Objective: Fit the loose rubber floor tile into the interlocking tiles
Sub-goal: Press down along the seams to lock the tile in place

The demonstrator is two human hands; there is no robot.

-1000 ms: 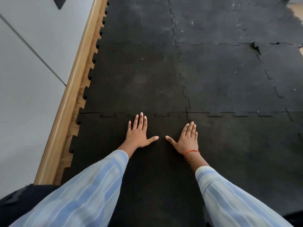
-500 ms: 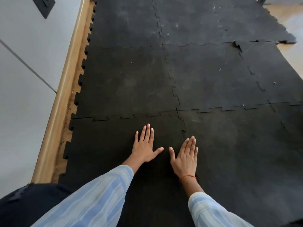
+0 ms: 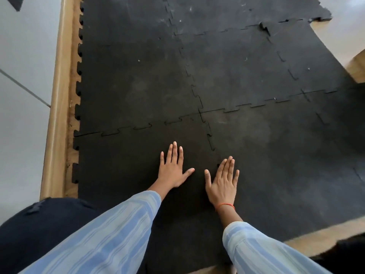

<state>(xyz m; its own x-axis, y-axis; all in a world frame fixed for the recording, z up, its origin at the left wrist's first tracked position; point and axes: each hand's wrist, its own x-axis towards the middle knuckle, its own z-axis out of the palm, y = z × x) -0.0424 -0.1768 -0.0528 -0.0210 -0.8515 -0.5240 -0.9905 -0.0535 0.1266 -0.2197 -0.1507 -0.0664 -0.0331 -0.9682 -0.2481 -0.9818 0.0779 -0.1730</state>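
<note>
Black rubber floor tiles with jigsaw edges cover the floor. The near-left tile (image 3: 122, 161) lies under my hands, its far toothed edge meshed into the tile beyond (image 3: 138, 80) along a seam. My left hand (image 3: 172, 168) lies flat on it, palm down, fingers spread. My right hand (image 3: 223, 180), a red thread on its wrist, lies flat over the vertical seam between this tile and the near-right tile (image 3: 276, 155). Neither hand holds anything. Part of that seam is hidden under my right hand.
A wooden skirting strip (image 3: 59, 95) and a grey wall (image 3: 23, 66) run along the left, close to the tiles' toothed edge. At the far right a tile corner (image 3: 264, 26) is lifted. Bare wooden floor (image 3: 296, 236) shows at the near right.
Both hands have slid back toward me along the tile, away from the far seam, and the right hand has turned so its fingers point straight ahead. The view swung left.
</note>
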